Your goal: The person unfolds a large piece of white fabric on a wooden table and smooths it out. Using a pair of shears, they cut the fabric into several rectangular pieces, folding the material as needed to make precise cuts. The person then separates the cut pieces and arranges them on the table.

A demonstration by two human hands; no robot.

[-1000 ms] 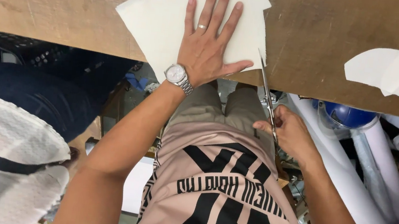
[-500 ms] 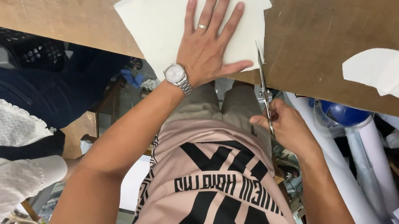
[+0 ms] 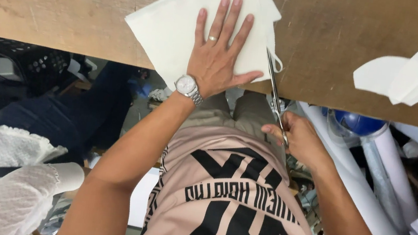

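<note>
Brown wooden table [image 3: 75, 2] across frame top, cluttered room below, white cloth [image 3: 177, 24] pressed by spread left hand [image 3: 220, 61], scissors [image 3: 274, 96] gripped by right hand [image 3: 298, 138], long axis near vertical, tips toward top.

White cloth [image 3: 177, 24]: folded, flat on brown counter [image 3: 65, 1], near corner overhanging edge. Scissors [image 3: 274, 96]: long steel blades, upright, tips at cloth's right edge, beside thin trimmed strip [image 3: 276, 62].
</note>
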